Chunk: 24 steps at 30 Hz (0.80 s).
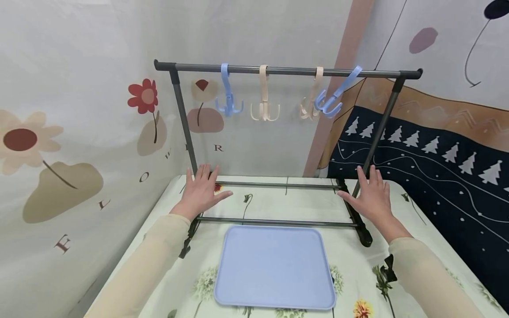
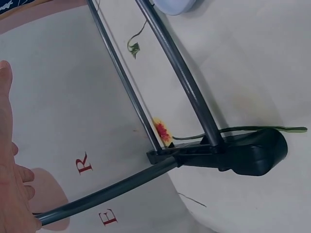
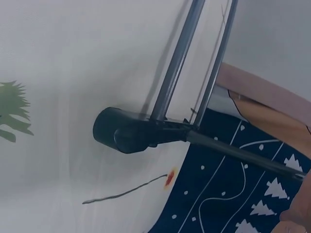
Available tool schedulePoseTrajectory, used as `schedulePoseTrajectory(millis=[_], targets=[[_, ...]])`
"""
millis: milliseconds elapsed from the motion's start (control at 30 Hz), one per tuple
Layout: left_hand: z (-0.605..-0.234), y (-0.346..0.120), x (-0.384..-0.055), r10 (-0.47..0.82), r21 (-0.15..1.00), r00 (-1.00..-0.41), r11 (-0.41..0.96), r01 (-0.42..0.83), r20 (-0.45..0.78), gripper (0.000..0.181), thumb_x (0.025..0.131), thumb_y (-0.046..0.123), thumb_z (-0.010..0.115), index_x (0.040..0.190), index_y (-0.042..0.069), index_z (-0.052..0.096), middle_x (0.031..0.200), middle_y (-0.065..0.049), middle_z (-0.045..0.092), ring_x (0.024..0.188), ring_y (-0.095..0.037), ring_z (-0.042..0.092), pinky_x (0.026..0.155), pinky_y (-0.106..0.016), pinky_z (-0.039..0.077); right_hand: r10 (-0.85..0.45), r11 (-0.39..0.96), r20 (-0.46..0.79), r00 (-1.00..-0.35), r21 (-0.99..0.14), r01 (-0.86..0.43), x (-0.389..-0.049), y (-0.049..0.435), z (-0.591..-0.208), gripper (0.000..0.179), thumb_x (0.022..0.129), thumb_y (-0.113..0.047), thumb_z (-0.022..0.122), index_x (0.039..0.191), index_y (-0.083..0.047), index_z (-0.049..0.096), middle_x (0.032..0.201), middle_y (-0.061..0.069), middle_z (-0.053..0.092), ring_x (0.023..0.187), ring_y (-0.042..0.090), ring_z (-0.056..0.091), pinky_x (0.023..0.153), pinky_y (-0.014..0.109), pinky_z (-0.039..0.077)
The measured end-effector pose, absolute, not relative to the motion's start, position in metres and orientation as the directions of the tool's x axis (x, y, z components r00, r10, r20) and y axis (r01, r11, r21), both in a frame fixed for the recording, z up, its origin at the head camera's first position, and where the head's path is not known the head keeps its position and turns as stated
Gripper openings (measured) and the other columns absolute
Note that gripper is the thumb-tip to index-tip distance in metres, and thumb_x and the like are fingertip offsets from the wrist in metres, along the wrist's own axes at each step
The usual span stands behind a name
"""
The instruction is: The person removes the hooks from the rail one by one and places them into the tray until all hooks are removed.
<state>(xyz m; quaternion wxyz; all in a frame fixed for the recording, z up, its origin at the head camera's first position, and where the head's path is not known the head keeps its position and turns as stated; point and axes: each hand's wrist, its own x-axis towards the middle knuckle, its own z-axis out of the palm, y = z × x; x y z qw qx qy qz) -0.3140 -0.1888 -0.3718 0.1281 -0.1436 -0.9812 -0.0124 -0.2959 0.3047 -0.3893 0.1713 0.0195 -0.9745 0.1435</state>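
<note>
A dark metal rack (image 1: pixel 294 70) stands upright, with four-pronged hooks hanging from its top bar: a blue hook (image 1: pixel 228 99) at left, a beige hook (image 1: pixel 264 99) near the middle, then a beige hook (image 1: pixel 317 88) and a tilted blue hook (image 1: pixel 338 93) close together at right. My left hand (image 1: pixel 200 193) is spread beside the left upright (image 1: pixel 184 119), fingers straight. Likewise, my right hand (image 1: pixel 370 195) is spread by the right upright (image 1: pixel 383 126). Each hand overlaps its pole; I cannot tell whether they touch. Both wrist views show only part of the hand.
A blue tray (image 1: pixel 274 267) lies flat on the flowered tablecloth (image 1: pixel 167 287) before the rack's lower crossbar (image 1: pixel 278 222). Dark feet (image 1: pixel 363 234) support the rack. Patterned wall covering (image 1: pixel 99 88) rises behind and left; dark tree-print fabric (image 1: pixel 429 176) is at right.
</note>
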Motion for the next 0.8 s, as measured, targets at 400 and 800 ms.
schedulePoseTrajectory(millis=[400, 800], targets=[[-0.360, -0.192, -0.322, 0.235, 0.049, -0.917, 0.963, 0.264, 0.322, 0.097, 0.090, 0.071, 0.051, 0.155, 0.004, 0.025, 0.157, -0.028, 0.023, 0.146, -0.044, 0.015, 0.112, -0.068, 0.004, 0.092, 0.923, 0.334, -0.938, -0.383, -0.046, -0.296, 0.314, -0.385, 0.107, 0.089, -0.068, 0.056, 0.158, -0.004, 0.004, 0.159, 0.031, -0.009, 0.145, 0.052, -0.005, 0.111, 0.070, 0.000], [-0.350, -0.212, -0.330, 0.024, 0.370, -0.906, 0.908, 0.197, 0.423, 0.096, 0.093, 0.065, 0.053, 0.155, 0.000, 0.020, 0.155, -0.031, 0.024, 0.142, -0.048, 0.023, 0.113, -0.063, 0.018, 0.081, 0.911, 0.364, -0.928, -0.404, -0.079, -0.298, 0.305, -0.371, 0.105, 0.091, -0.069, 0.052, 0.158, -0.005, 0.004, 0.161, 0.029, -0.008, 0.146, 0.050, -0.005, 0.113, 0.067, -0.001]])
